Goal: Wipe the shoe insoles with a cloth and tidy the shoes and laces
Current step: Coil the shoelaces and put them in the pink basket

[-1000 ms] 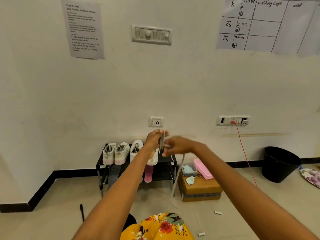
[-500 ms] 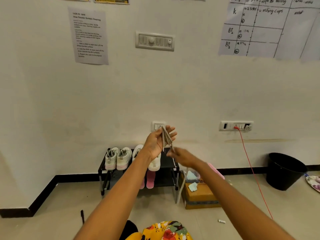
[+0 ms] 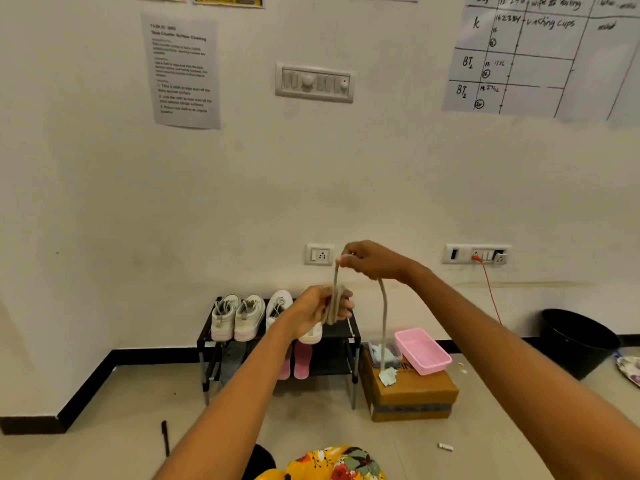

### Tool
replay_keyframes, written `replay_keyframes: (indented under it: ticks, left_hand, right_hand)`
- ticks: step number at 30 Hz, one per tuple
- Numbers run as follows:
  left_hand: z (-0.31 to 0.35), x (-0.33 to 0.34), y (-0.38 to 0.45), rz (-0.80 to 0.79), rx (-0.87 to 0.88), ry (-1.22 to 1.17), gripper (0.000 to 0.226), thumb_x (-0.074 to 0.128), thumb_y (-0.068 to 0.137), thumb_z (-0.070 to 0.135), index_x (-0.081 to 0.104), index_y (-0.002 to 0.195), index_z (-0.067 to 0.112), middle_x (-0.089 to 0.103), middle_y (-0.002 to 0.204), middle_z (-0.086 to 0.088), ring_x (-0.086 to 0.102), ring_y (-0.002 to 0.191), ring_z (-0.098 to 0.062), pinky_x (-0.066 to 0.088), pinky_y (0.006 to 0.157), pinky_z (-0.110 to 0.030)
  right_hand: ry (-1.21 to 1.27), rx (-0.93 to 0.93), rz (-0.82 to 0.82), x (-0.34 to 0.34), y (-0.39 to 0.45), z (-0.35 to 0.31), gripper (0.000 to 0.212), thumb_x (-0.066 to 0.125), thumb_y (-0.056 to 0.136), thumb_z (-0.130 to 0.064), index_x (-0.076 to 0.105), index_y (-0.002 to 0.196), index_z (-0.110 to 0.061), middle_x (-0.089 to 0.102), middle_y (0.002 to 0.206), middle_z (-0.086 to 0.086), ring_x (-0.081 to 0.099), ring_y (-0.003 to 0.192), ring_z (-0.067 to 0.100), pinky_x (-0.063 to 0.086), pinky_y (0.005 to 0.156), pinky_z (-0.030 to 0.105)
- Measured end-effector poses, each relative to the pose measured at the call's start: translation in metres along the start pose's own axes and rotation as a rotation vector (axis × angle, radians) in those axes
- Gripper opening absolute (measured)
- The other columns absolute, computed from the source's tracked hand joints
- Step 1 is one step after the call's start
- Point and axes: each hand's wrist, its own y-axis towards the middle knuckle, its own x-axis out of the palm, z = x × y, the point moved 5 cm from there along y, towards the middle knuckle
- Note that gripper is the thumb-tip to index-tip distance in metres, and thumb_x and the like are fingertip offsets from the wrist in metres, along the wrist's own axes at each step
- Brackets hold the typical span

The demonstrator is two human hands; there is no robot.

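left grip (image 3: 320,311): fingers curled round coiled grey lace (image 3: 334,303) | right grip (image 3: 370,259): pinches same lace higher up, free end hanging beside it | behind: white shoes (image 3: 239,317) on black shoe rack (image 3: 346,332) against wall | right of rack: pink tray (image 3: 422,351) on cardboard box (image 3: 412,398)

Wall chart (image 3: 540,53) reads "washing cups", "BT1", "BT2", "k"

Two bare forearms, no sleeves in view, left hand (image 3: 320,311) and right hand (image 3: 372,259) without rings, yellow floral garment (image 3: 332,464) at bottom edge
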Motion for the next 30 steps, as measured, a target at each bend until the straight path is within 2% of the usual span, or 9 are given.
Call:
replay_keyframes:
  ticks: [3,6,8,11,14,16,20,24,30]
  left_hand:
    - [0.011,0.000,-0.007,-0.105,0.008,-0.283,0.041,0.024,0.101,0.022,0.059,0.091,0.005,0.062,0.069,-0.007,0.062,0.063,-0.021,0.054,0.070,-0.033]
    - [0.023,-0.001,-0.009,-0.112,0.040,-0.411,0.042,0.021,0.100,0.022,0.059,0.093,0.004,0.065,0.070,-0.008,0.065,0.063,-0.023,0.057,0.066,-0.032]
    - [0.025,-0.003,-0.006,-0.055,0.083,-0.445,0.042,0.023,0.100,0.020,0.060,0.101,0.000,0.071,0.084,-0.013,0.070,0.074,-0.026,0.058,0.075,-0.035]
    - [0.018,-0.006,0.000,0.083,0.127,-0.485,0.043,0.025,0.101,0.022,0.053,0.120,-0.005,0.066,0.110,-0.018,0.066,0.095,-0.029,0.051,0.089,-0.036]
    - [0.006,-0.013,0.004,0.232,0.134,-0.427,0.048,0.024,0.103,0.028,0.044,0.131,-0.006,0.052,0.132,-0.023,0.052,0.121,-0.033,0.041,0.100,-0.037]
    - [-0.002,-0.016,0.004,0.251,0.079,-0.235,0.052,0.021,0.104,0.033,0.043,0.133,-0.004,0.050,0.135,-0.021,0.048,0.126,-0.032,0.039,0.101,-0.037]
    - [-0.022,-0.015,0.002,0.154,-0.073,-0.046,0.061,0.017,0.102,0.045,0.047,0.131,0.001,0.057,0.126,-0.020,0.058,0.111,-0.032,0.048,0.081,-0.032]
    - [-0.023,-0.006,-0.007,-0.020,-0.075,-0.039,0.065,0.014,0.102,0.044,0.062,0.105,0.001,0.070,0.088,-0.013,0.065,0.072,-0.022,0.052,0.070,-0.030]
    - [-0.013,-0.003,-0.016,-0.173,-0.031,-0.231,0.066,0.014,0.101,0.045,0.063,0.089,0.003,0.059,0.060,-0.007,0.055,0.052,-0.018,0.048,0.061,-0.030]
  right_hand:
    - [-0.053,0.123,0.165,0.003,0.009,0.029,0.029,0.043,0.098,-0.030,0.061,0.102,-0.007,0.059,0.090,0.002,0.055,0.081,0.016,0.041,0.069,0.024]
    - [-0.070,0.180,0.088,0.046,0.004,0.053,0.029,0.037,0.100,-0.024,0.059,0.109,-0.007,0.061,0.114,0.014,0.056,0.101,0.026,0.045,0.092,0.040]
    - [0.016,0.142,0.037,0.074,-0.005,0.052,0.032,0.035,0.101,-0.023,0.054,0.120,-0.005,0.058,0.124,0.016,0.055,0.111,0.029,0.043,0.098,0.039]
    - [0.005,0.140,-0.104,0.108,-0.009,0.051,0.034,0.036,0.101,-0.028,0.051,0.124,-0.008,0.056,0.126,0.015,0.053,0.114,0.030,0.041,0.095,0.036]
    - [-0.126,0.162,-0.308,0.125,-0.011,0.054,0.021,0.043,0.098,-0.033,0.057,0.092,-0.019,0.059,0.088,0.005,0.057,0.089,0.027,0.045,0.078,0.036]
    - [-0.164,0.120,-0.335,0.115,-0.012,0.047,0.021,0.047,0.096,-0.033,0.058,0.088,-0.018,0.050,0.073,-0.006,0.054,0.077,0.020,0.042,0.069,0.026]
    - [-0.130,0.000,-0.288,0.070,-0.013,0.021,0.031,0.049,0.096,-0.025,0.060,0.093,0.004,0.045,0.065,-0.005,0.041,0.053,0.003,0.034,0.049,0.009]
    - [0.057,0.035,-0.131,0.035,-0.010,0.011,0.025,0.043,0.098,-0.024,0.055,0.080,-0.012,0.043,0.065,-0.001,0.037,0.051,0.008,0.032,0.040,0.012]
    - [0.078,0.172,0.045,0.055,-0.009,0.042,0.025,0.034,0.101,-0.028,0.051,0.095,-0.010,0.042,0.074,-0.009,0.038,0.061,0.002,0.037,0.043,0.008]
